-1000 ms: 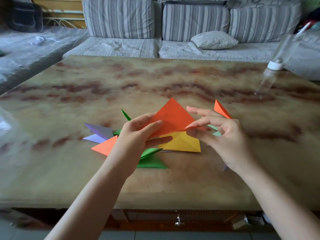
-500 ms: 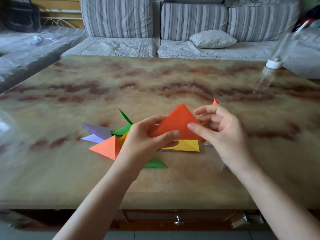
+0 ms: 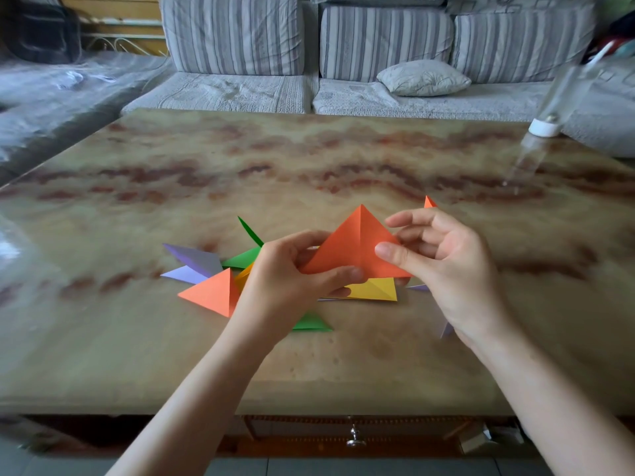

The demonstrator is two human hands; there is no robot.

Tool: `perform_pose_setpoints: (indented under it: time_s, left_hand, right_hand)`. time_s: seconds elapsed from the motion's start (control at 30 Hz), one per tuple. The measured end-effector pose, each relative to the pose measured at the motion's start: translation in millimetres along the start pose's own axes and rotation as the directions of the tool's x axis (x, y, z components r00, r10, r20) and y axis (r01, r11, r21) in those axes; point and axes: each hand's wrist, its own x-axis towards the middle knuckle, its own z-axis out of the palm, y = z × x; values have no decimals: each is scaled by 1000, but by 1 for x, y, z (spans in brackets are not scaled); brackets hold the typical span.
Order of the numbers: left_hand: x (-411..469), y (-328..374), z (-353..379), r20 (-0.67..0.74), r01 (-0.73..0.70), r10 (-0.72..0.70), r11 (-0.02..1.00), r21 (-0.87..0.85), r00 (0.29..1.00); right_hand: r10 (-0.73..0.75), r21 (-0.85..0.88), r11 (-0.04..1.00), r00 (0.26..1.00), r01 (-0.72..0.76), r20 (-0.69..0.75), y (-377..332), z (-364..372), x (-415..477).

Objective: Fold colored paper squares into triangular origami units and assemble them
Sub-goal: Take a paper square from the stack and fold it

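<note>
Folding step: left hand (image 3: 285, 280) and right hand (image 3: 443, 269) pinch the orange triangle (image 3: 357, 245) by its lower edge; next, likely sharpen its centre crease.

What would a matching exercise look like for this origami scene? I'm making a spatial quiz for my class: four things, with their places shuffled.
Things:
1. orange paper triangle
2. yellow folded piece
3. purple folded pieces
4. small pillow

Places:
A. on the striped sofa behind the table
B. far left of the paper pile
C. held up between both hands
D. flat on the table under the held paper

Pairs: 1-C, 2-D, 3-B, 4-A
</note>
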Motion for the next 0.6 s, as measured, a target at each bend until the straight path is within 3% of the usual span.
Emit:
perform_pose_setpoints:
  time_s: [0.6]
  left_hand:
    - [-3,6,3,-118,-15,15,1000,1,993]
  right_hand:
    - [195,42,979,976,-200,99,-2,1,-2]
